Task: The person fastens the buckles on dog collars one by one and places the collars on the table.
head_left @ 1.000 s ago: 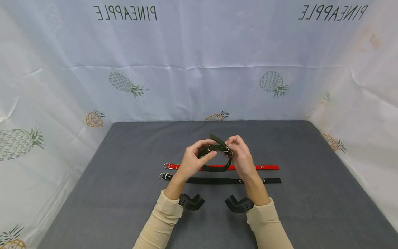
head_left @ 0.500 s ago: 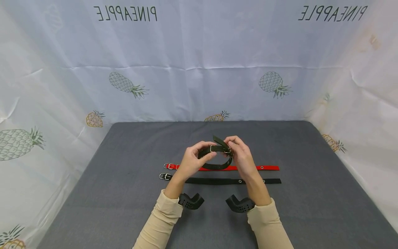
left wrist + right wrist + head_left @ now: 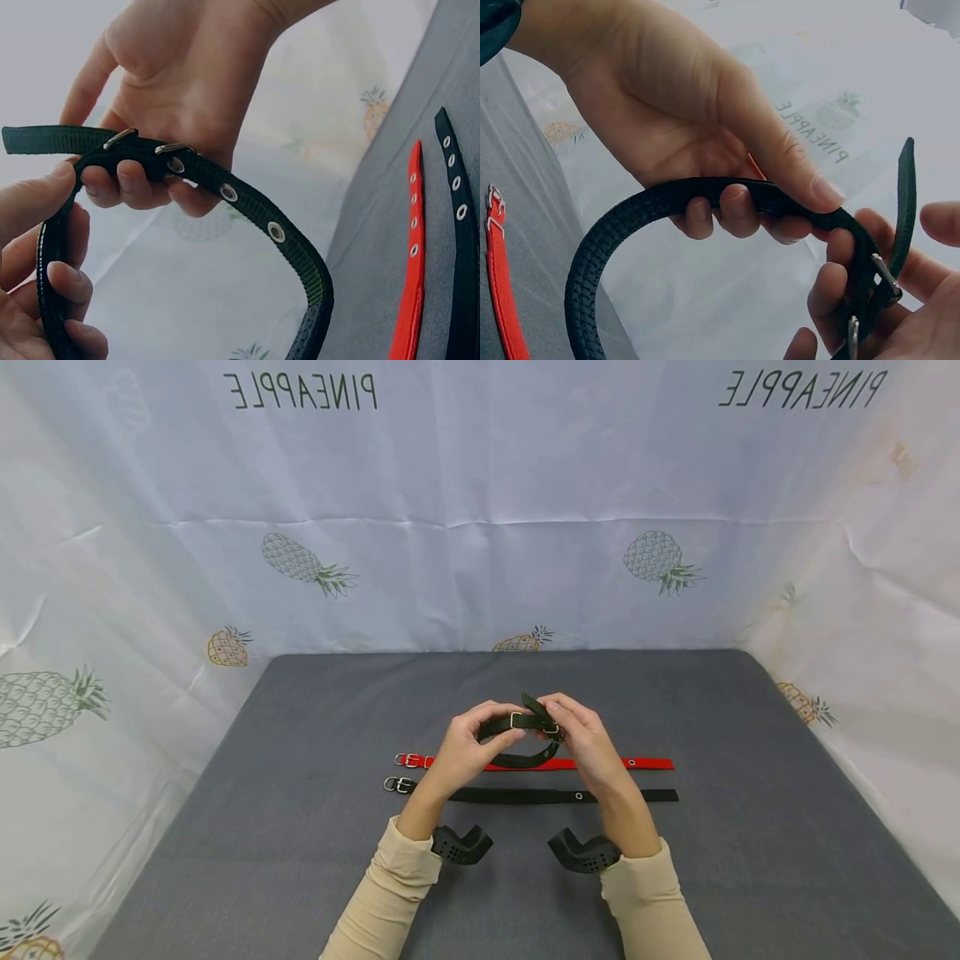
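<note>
A dark green pet collar (image 3: pixel 276 232) is bent into a loop and held above the table between both hands. My left hand (image 3: pixel 463 746) grips its left side; in the right wrist view the thumb lies along the strap and the fingers curl under it. With curled fingers my right hand (image 3: pixel 592 745) holds the overlapping part by the metal buckle (image 3: pixel 885 274). The strap's loose end (image 3: pixel 52 139) sticks out beyond the buckle. Metal eyelets show along the strap in the left wrist view. Part of the loop is hidden behind the left fingers.
Below the hands, a red collar (image 3: pixel 651 764) and a black collar (image 3: pixel 517 796) lie straight and parallel on the grey table (image 3: pixel 300 860), buckles to the left. A white curtain (image 3: pixel 480 468) with pineapple prints stands behind and at both sides.
My right hand has shifted slightly down and right. The collar's loose end has moved right and lower, and the bottom of the loop has risen a little. The left hand is nearly still.
</note>
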A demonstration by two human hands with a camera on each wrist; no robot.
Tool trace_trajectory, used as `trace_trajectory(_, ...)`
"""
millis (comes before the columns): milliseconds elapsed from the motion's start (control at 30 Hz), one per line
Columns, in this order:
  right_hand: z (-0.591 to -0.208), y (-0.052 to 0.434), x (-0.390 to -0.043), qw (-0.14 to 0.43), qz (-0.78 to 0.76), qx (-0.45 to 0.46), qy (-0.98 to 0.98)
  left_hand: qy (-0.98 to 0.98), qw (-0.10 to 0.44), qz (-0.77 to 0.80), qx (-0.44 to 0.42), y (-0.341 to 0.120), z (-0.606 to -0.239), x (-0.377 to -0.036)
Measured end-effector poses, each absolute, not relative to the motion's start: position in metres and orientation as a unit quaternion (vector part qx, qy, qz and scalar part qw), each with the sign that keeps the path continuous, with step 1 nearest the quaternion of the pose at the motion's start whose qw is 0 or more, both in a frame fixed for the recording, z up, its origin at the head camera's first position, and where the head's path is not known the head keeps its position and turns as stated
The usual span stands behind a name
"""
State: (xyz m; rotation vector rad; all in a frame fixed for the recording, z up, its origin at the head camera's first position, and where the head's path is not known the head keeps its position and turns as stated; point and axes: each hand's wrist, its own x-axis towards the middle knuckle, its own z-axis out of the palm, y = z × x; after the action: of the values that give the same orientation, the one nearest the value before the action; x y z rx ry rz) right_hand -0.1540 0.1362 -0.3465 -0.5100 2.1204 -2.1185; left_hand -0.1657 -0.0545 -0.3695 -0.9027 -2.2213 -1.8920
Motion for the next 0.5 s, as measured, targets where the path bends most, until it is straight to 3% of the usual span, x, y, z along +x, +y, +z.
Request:
trace_trajectory(267, -0.3460, 0.1339, -0.1547, 0.070, -0.685, -0.167, 0.706, -0.752, 0.064, -0.584, -0.299, -0.0573, -0.3686, -0.1659)
trace_trajectory(500, -0.3470, 0.1328, -0.1543, 0.054, -0.690, -0.166, 0.703, -0.750, 0.063, -0.581, -0.311, -0.0596, -0.3672, -0.1660)
